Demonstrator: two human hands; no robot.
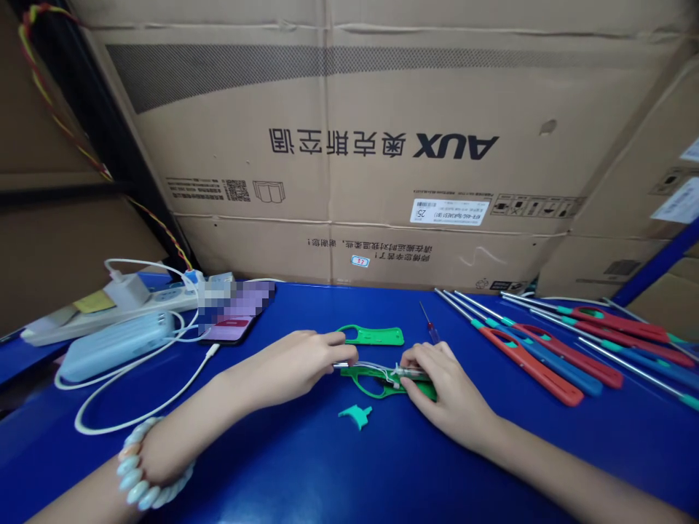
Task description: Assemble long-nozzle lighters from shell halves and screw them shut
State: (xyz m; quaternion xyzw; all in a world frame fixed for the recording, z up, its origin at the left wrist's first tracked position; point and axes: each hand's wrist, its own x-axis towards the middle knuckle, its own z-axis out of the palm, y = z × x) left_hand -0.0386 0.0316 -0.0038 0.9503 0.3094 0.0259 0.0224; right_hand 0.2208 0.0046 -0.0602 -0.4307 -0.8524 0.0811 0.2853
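My left hand (322, 358) pinches a thin metal tube (341, 364) with its fingertips. From the tube, thin white wires (379, 369) run across to a small clear part (407, 371) under the fingers of my right hand (437, 378). That hand is closed over the part, pressing it at a green lighter handle half (376, 386) on the table; my fingers hide some of both. Just behind lies a second green handle half (385, 336), inner side up. A loose turquoise trigger piece (357, 416) rests in front. Beyond my right hand is a small screwdriver (431, 329).
Several long-necked lighters (538, 364) in red, orange and blue lie on the right of the blue table (306, 466). At the left are a phone (232, 324), a power bank (117, 346), a white cable (136, 426) and a power strip (169, 297). A large carton (349, 167) stands behind.
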